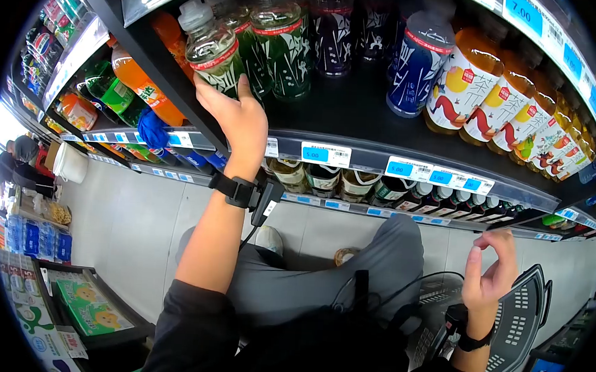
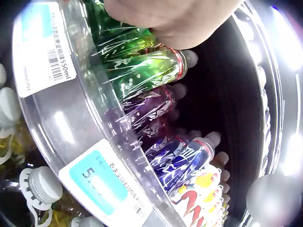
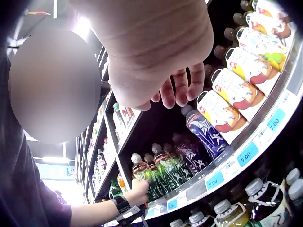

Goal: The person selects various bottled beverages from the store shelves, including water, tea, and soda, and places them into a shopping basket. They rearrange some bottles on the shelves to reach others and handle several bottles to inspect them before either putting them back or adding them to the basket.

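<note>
On the upper shelf, at its left end, the left hand (image 1: 235, 119) grips the front green bottle (image 1: 214, 50), thumb and fingers round its lower part. In the left wrist view that hand (image 2: 175, 19) covers much of the bottle, and another green bottle (image 2: 147, 71) lies beside it. From the right wrist the left hand (image 3: 138, 190) shows at the leftmost green bottle (image 3: 140, 169). The right hand (image 1: 493, 269) hangs over the basket, holding nothing, its fingers loosely bent. Its palm and fingers (image 3: 181, 87) fill the top of the right wrist view.
Purple bottles (image 1: 332, 39), a blue bottle (image 1: 419, 68) and a row of white-labelled tea bottles (image 1: 460, 83) share the shelf. A price rail (image 1: 373, 160) runs along its edge, with more bottles below. A grey basket (image 1: 517, 319) stands at the right. Orange bottles (image 1: 141, 83) are beyond the divider.
</note>
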### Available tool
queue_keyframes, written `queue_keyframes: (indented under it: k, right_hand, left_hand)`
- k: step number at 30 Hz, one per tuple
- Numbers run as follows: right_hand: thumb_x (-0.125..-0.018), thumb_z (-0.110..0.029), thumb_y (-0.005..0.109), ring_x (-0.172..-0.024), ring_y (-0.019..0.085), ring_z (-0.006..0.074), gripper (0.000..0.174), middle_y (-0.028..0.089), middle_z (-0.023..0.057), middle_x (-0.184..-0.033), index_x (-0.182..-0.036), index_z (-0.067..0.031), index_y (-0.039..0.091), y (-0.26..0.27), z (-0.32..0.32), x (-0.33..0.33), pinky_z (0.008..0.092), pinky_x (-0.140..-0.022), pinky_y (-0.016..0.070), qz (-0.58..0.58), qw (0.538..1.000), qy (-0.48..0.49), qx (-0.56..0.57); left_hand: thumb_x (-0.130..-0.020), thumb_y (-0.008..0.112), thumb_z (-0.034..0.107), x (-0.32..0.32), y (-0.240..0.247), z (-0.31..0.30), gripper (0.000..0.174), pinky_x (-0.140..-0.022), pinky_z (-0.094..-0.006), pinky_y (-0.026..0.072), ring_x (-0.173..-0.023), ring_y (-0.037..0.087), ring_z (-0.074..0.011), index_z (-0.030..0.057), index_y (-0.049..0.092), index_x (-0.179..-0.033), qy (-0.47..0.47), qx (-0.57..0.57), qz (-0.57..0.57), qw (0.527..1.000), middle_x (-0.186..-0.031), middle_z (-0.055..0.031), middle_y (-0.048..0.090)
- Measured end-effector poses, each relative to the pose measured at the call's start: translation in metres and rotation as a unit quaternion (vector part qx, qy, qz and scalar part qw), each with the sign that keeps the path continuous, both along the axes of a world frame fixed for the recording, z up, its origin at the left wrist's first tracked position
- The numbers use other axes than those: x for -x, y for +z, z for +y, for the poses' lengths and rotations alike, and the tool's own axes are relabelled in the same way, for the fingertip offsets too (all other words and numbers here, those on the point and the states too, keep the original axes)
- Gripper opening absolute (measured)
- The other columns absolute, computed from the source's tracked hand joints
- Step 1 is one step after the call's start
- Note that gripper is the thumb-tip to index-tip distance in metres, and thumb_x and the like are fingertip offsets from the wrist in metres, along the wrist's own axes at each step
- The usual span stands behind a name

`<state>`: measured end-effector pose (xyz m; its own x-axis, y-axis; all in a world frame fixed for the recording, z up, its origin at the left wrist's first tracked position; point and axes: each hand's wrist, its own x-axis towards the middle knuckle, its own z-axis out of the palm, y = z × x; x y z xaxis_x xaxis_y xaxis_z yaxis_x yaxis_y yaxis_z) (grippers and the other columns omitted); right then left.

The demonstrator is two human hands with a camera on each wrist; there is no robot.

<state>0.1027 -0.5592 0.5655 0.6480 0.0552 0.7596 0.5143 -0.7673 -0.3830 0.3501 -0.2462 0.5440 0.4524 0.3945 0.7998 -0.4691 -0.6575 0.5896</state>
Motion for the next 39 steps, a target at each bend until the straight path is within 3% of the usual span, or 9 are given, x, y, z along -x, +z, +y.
queue_keyframes:
  k: [6, 8, 11, 16, 20, 23, 27, 31, 39]
  right_hand:
    - [-0.086, 0.006, 0.055, -0.07, 0.051, 0.0174, 0.011, 0.056, 0.0123, -0.079, -0.097, 0.0057, 0.057, 0.001, -0.027, 0.027, 0.0283, -0.064, 0.0418, 0.031, 0.993, -0.066, -0.092]
    - [-0.093, -0.001, 0.05, -0.071, 0.051, 0.0161, 0.013, 0.055, 0.0106, -0.081, -0.103, 0.0042, 0.057, 0.008, -0.05, 0.037, 0.0279, -0.065, 0.042, -0.041, 0.974, -0.129, -0.181]
    - [-0.1, -0.007, 0.04, -0.073, 0.05, 0.0162, 0.023, 0.054, 0.0105, -0.082, -0.114, 0.0071, 0.052, 0.043, -0.098, 0.065, 0.0283, -0.067, 0.0418, -0.046, 0.976, -0.063, -0.205]
    - [-0.098, -0.021, 0.053, -0.085, 0.057, 0.0111, 0.029, 0.06, 0.004, -0.091, -0.117, -0.0006, 0.061, 0.048, -0.153, 0.1, 0.0272, -0.08, 0.0484, 0.078, 0.916, -0.354, -0.171]
    - [-0.095, -0.024, 0.055, -0.069, 0.05, 0.0055, 0.022, 0.053, -0.0041, -0.073, -0.094, -0.0047, 0.066, 0.023, -0.167, 0.121, 0.0208, -0.065, 0.0406, 0.266, 0.871, -0.363, -0.196]
    - [-0.094, -0.027, 0.053, -0.064, 0.053, 0.0066, 0.026, 0.057, -0.0011, -0.068, -0.084, -0.0046, 0.062, -0.006, -0.178, 0.159, 0.0223, -0.057, 0.0411, 0.494, 0.766, -0.396, -0.113]
    - [-0.085, -0.027, 0.059, -0.072, 0.063, 0.0206, 0.036, 0.066, 0.0117, -0.081, -0.103, 0.0035, 0.064, -0.048, -0.154, 0.189, 0.0309, -0.068, 0.0505, 0.761, 0.583, -0.264, -0.107]
    - [-0.079, -0.029, 0.067, -0.09, 0.067, 0.0333, 0.052, 0.067, 0.023, -0.103, -0.117, 0.0048, 0.057, -0.133, -0.135, 0.205, 0.0375, -0.076, 0.0515, 0.773, 0.601, -0.163, -0.125]
    - [-0.067, -0.021, 0.069, -0.079, 0.067, 0.0336, 0.033, 0.068, 0.0225, -0.082, -0.089, 0.0034, 0.067, -0.186, -0.122, 0.199, 0.0403, -0.071, 0.0512, 0.666, 0.72, -0.148, -0.125]
  left_hand:
    - [-0.087, 0.05, -0.004, 0.004, 0.001, 0.0, 0.066, -0.115, -0.0409, 0.0193, -0.141, 0.025, -0.0375, -0.0054, 0.022, -0.147, -0.025, -0.033, -0.082, 0.996, -0.151, -0.0252, 0.025]
    - [-0.086, 0.049, -0.004, 0.008, 0.007, -0.004, 0.06, -0.113, -0.0412, 0.0239, -0.137, 0.033, -0.037, -0.0056, 0.031, -0.143, -0.063, -0.035, -0.169, 0.983, -0.147, -0.023, 0.033]
    - [-0.083, 0.054, -0.006, 0.013, 0.011, -0.016, 0.048, -0.106, -0.0421, 0.0343, -0.123, 0.049, -0.0353, -0.005, 0.05, -0.13, -0.153, -0.113, -0.268, 0.945, -0.13, -0.0198, 0.054]
    - [-0.082, 0.061, 0.0, 0.018, -0.003, -0.046, 0.037, -0.099, -0.0401, 0.0419, -0.117, 0.055, -0.0306, 0.002, 0.061, -0.119, -0.237, -0.311, -0.14, 0.91, -0.123, -0.0134, 0.061]
    - [-0.092, 0.061, 0.015, 0.005, -0.01, -0.063, 0.034, -0.104, -0.0393, 0.0382, -0.12, 0.054, -0.0305, 0.0033, 0.06, -0.124, -0.231, -0.355, -0.048, 0.905, -0.125, -0.0158, 0.06]
    - [-0.094, 0.059, 0.024, 0.001, -0.019, -0.071, 0.035, -0.103, -0.0388, 0.0379, -0.119, 0.053, -0.031, 0.0043, 0.06, -0.124, -0.222, -0.329, -0.015, 0.918, -0.126, -0.0156, 0.058]
    - [-0.095, 0.059, 0.027, -0.016, -0.026, -0.075, 0.037, -0.101, -0.0404, 0.0382, -0.116, 0.052, -0.0333, 0.0034, 0.059, -0.123, -0.22, -0.349, -0.017, 0.911, -0.123, -0.0176, 0.058]
    - [-0.094, 0.06, 0.028, -0.026, -0.028, -0.075, 0.038, -0.1, -0.0417, 0.0378, -0.116, 0.052, -0.0339, 0.0035, 0.06, -0.123, -0.205, -0.353, -0.016, 0.913, -0.123, -0.017, 0.058]
    - [-0.094, 0.06, 0.029, -0.028, -0.033, -0.078, 0.041, -0.101, -0.0417, 0.0372, -0.117, 0.052, -0.0336, 0.0038, 0.058, -0.126, -0.197, -0.32, 0.012, 0.927, -0.125, -0.0179, 0.057]
